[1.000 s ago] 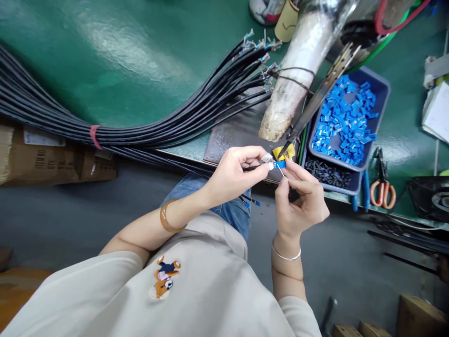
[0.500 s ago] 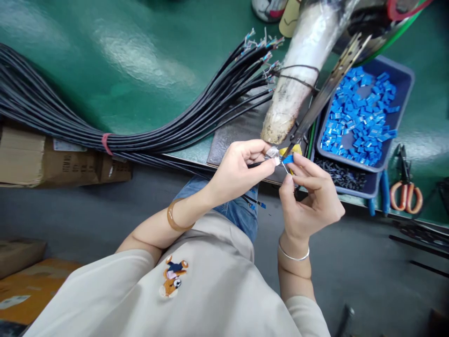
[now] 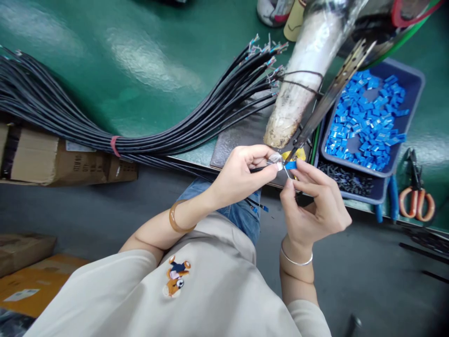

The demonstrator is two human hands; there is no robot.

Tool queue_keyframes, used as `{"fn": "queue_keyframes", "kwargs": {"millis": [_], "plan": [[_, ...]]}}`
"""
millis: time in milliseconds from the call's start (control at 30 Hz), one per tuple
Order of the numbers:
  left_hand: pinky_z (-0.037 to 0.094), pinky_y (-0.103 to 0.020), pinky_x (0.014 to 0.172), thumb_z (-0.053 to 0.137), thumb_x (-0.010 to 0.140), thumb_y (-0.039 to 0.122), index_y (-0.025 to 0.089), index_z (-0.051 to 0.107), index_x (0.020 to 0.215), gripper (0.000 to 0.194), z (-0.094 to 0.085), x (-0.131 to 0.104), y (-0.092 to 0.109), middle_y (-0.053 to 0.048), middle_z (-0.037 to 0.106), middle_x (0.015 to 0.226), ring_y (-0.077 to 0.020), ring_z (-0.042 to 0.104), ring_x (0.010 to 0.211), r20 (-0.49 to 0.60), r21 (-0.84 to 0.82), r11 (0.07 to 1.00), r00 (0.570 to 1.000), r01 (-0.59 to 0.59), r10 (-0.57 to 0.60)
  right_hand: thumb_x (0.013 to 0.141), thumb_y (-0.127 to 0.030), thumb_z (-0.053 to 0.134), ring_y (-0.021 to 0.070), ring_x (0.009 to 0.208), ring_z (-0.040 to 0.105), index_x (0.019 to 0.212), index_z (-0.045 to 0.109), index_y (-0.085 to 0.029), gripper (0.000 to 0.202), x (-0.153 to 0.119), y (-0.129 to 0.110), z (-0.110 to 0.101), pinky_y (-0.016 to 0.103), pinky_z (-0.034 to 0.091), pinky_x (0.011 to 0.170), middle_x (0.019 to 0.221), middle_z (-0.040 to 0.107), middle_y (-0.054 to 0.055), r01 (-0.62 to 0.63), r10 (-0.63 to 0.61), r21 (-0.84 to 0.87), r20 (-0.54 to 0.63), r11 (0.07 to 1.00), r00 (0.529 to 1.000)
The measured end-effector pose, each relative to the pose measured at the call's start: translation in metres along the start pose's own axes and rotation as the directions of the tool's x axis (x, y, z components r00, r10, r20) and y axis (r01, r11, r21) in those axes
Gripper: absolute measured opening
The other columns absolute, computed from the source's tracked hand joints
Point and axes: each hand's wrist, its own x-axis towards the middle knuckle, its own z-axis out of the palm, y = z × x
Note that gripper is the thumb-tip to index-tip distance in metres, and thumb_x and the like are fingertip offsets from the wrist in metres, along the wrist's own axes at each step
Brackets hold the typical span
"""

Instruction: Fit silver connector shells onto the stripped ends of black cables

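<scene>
Pinched in my left hand is the end of a black cable, with whitish and silvery stripped material at the fingertips. My right hand is closed at the fingertips on a thin white wire, its index finger touching a small blue connector. The dark, narrow tip of a soldering iron on a stand points down at the connector. A yellow piece lies just behind. The exact joint between wire and connector is too small to make out.
A bundle of black cables with stripped ends lies at left, tied with a pink band. Right stands a bin of blue connectors above another bin of small black parts. Orange-handled cutters and a plastic-wrapped white roll are nearby.
The view has shifted slightly, so everything sits a little further right and lower. The blue connector looks more level. Both hands keep nearly the same grip.
</scene>
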Motion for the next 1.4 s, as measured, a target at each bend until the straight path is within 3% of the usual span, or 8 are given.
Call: {"fn": "queue_keyframes", "kwargs": {"millis": [300, 500, 700, 967, 1067, 1133, 1267, 1400], "plan": [[0.024, -0.020, 0.047, 0.061, 0.084, 0.026, 0.013, 0.059, 0.076, 0.015, -0.004, -0.002, -0.004, 0.006, 0.034, 0.056, -0.0037, 0.028, 0.050, 0.035, 0.052, 0.996, 0.997, 0.074, -0.076, 0.076, -0.008, 0.067, 0.0181, 0.084, 0.074, 0.085, 0.061, -0.020, 0.016, -0.008, 0.004, 0.003, 0.031, 0.065, 0.072, 0.104, 0.074, 0.004, 0.008, -0.011, -0.093, -0.030, 0.996, 0.999], [0.034, -0.018, 0.052, 0.061, 0.084, 0.024, 0.012, 0.062, 0.078, 0.014, -0.003, -0.005, -0.004, 0.003, 0.047, 0.062, -0.0043, 0.040, 0.055, 0.022, 0.022, 0.998, 0.998, 0.056, -0.057, 0.077, -0.007, 0.068, 0.0185, 0.087, 0.074, 0.086, 0.063, -0.019, 0.016, -0.005, 0.002, 0.001, 0.033, 0.065, 0.075, 0.104, 0.074, 0.005, -0.083, 0.083, -0.015, 0.018, 0.996, 0.996], [0.044, -0.017, 0.066, 0.062, 0.083, 0.021, 0.011, 0.065, 0.079, 0.011, 0.001, -0.003, -0.004, -0.001, 0.061, 0.075, -0.0062, 0.052, 0.067, -0.017, -0.054, 0.998, 1.000, -0.024, 0.023, 0.077, -0.007, 0.067, 0.0183, 0.089, 0.073, 0.085, 0.064, -0.019, 0.015, 0.002, -0.004, -0.001, 0.034, 0.065, 0.079, 0.107, 0.073, 0.005, -0.036, 0.037, -0.050, 0.019, 0.998, 0.999], [0.029, -0.017, 0.049, 0.061, 0.084, 0.021, 0.011, 0.061, 0.076, 0.013, -0.003, -0.003, -0.006, 0.005, 0.041, 0.060, -0.0032, 0.034, 0.053, 0.037, 0.019, 1.000, 0.999, 0.023, -0.023, 0.074, -0.005, 0.068, 0.0161, 0.084, 0.074, 0.083, 0.061, -0.018, 0.017, -0.004, 0.001, 0.001, 0.027, 0.064, 0.075, 0.105, 0.074, 0.004, 0.033, -0.033, -0.100, 0.005, 0.994, 0.999], [0.031, -0.017, 0.050, 0.061, 0.085, 0.022, 0.012, 0.059, 0.076, 0.014, -0.003, -0.004, -0.005, 0.005, 0.040, 0.058, -0.0031, 0.036, 0.052, 0.042, 0.043, 0.999, 0.999, 0.019, -0.021, 0.075, -0.005, 0.069, 0.0158, 0.083, 0.074, 0.085, 0.062, -0.018, 0.018, -0.004, 0.001, 0.000, 0.026, 0.063, 0.076, 0.105, 0.074, 0.004, 0.076, -0.075, -0.141, 0.008, 0.987, 0.997], [0.036, -0.016, 0.052, 0.063, 0.083, 0.022, 0.012, 0.058, 0.081, 0.011, -0.003, -0.005, -0.005, 0.004, 0.047, 0.061, -0.0037, 0.043, 0.054, 0.014, 0.037, 0.999, 1.000, 0.011, -0.012, 0.074, -0.004, 0.069, 0.0162, 0.083, 0.074, 0.085, 0.063, -0.018, 0.019, -0.005, 0.001, 0.000, 0.027, 0.063, 0.075, 0.105, 0.074, 0.005, 0.053, -0.052, -0.123, 0.008, 0.991, 0.999], [0.048, -0.018, 0.062, 0.066, 0.082, 0.021, 0.013, 0.061, 0.085, 0.010, -0.005, -0.010, -0.008, -0.002, 0.064, 0.077, -0.0084, 0.060, 0.068, -0.037, 0.043, 0.993, 0.993, -0.112, 0.114, 0.076, -0.006, 0.067, 0.0181, 0.086, 0.074, 0.084, 0.061, -0.017, 0.015, -0.006, -0.001, -0.002, 0.032, 0.064, 0.076, 0.106, 0.074, 0.006, -0.130, 0.129, 0.010, 0.031, 0.992, 0.991], [0.046, -0.017, 0.061, 0.064, 0.084, 0.018, 0.013, 0.065, 0.080, 0.007, -0.005, -0.014, -0.012, -0.002, 0.066, 0.077, -0.0083, 0.060, 0.069, -0.055, 0.257, 0.919, 0.945, -0.298, 0.322, 0.079, -0.010, 0.066, 0.0190, 0.092, 0.073, 0.081, 0.059, -0.017, 0.010, -0.006, -0.001, -0.003, 0.035, 0.065, 0.079, 0.107, 0.073, 0.007, -0.195, 0.192, 0.055, 0.067, 0.979, 0.979]]}}
